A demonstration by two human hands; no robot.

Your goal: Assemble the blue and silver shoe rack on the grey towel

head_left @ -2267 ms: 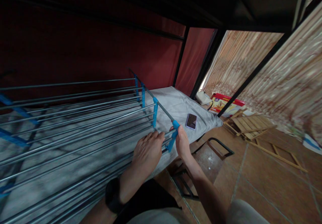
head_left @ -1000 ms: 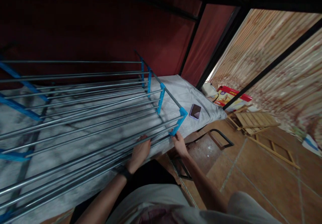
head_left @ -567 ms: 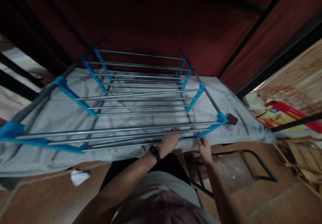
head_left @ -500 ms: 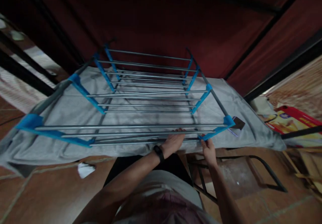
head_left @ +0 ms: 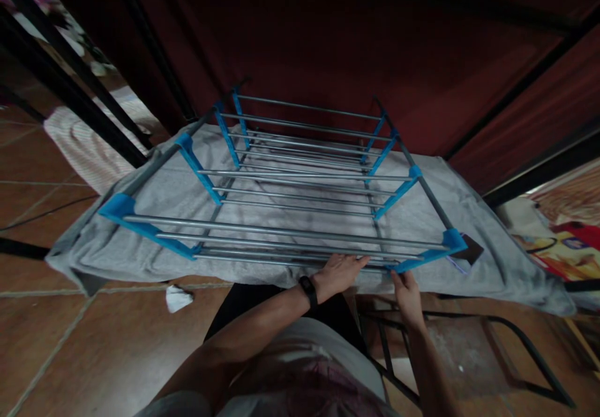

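Observation:
A rack of grey metal tubes (head_left: 281,229) joined by blue plastic brackets (head_left: 201,173) lies on a grey cloth (head_left: 300,214). Its near end faces my body. My left hand (head_left: 338,273), with a black band on the wrist, has its fingers closed over a tube at the near side, close to the right corner. Just to its right, my right hand (head_left: 407,287) pinches the lower end of the near-right blue bracket (head_left: 422,259). The tubes and the bracket partly cover the fingertips of both hands.
Behind the rack rises a dark red panel (head_left: 309,48) with black bars. A small dark card-like item (head_left: 469,249) lies right of the rack. Below on the tiled floor are a white scrap (head_left: 178,298) and a black metal-framed chair (head_left: 510,323). A red and yellow package (head_left: 567,251) is at far right.
The view has shifted, so the rack and both hands appear farther right. My left hand has its fingers stretched a little more along the tube; my right hand stays at the corner bracket.

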